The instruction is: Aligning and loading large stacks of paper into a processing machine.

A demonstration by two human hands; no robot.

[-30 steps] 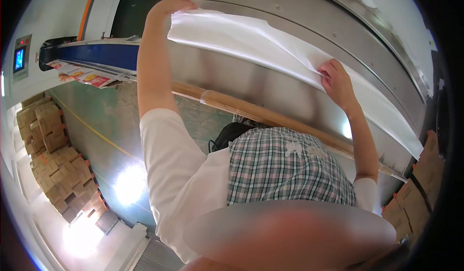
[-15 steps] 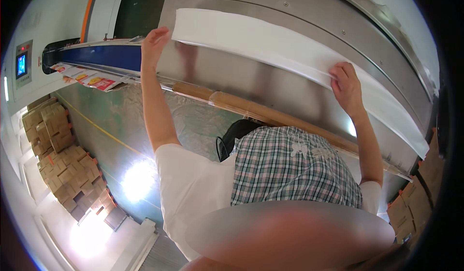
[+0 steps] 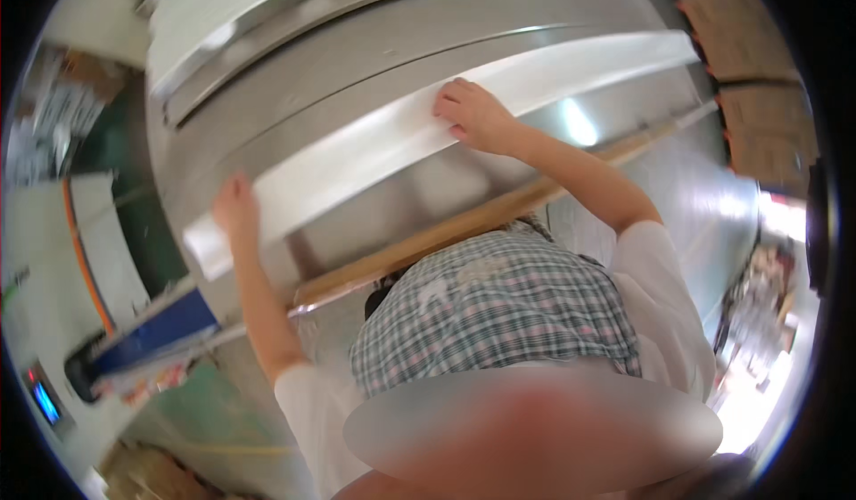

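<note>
Across the brushed-metal desk [image 3: 209,148]: one long white sheet [image 3: 348,166], narrow and strip-like, lying slantwise from the near left up to the far right. Surface pale and smooth, left end somewhat rounded. A thin dark seam in the metal runs just beyond its far edge.

Right hand [image 3: 477,115] near the middle of the sheet's length, over it, palm down. Fingers loosely bent, fingertips resting on the white; thumb set apart from them, close to the near edge.

Left hand [image 3: 236,206] at the sheet's left end, overlapping its far edge. Badly blurred; cannot tell whether its fingers are spread, pressed together or pinching the sheet.

Bright patch of reflected light on the metal, to the right of the right hand. Brown bar [image 3: 437,240] along the desk's near side, the wearer standing close against it. Clothing: checked apron [image 3: 499,308] with pale motifs, white short sleeves.

Lower left, a blue band [image 3: 156,332] runs into a dark-mouthed white machine housing; near it, a small lit screen [image 3: 45,403]. Upper right, large brown cartons [image 3: 758,130] stacked near the desk's far end.
</note>
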